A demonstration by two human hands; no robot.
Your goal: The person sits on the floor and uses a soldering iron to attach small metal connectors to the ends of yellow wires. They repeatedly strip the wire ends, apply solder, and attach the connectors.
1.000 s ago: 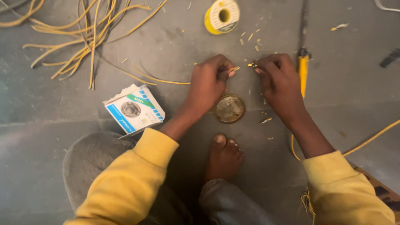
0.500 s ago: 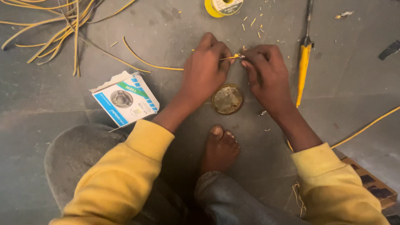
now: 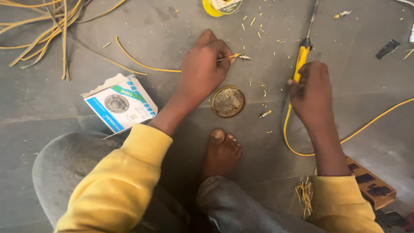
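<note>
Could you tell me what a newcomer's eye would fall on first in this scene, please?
Probably the left hand at centre, pinching a yellow wire tipped with a small metal connector. To its right, the right hand rests on the yellow-handled tool lying on the grey floor. Between them lies a round rusty tin lid, above a bare foot.

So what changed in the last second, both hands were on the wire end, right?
The right hand left the wire tip and moved right, onto the yellow-handled tool on the floor. The left hand still pinches the yellow wire with its small metal end. The round tin lid, box and spool have not moved on the floor.
</note>
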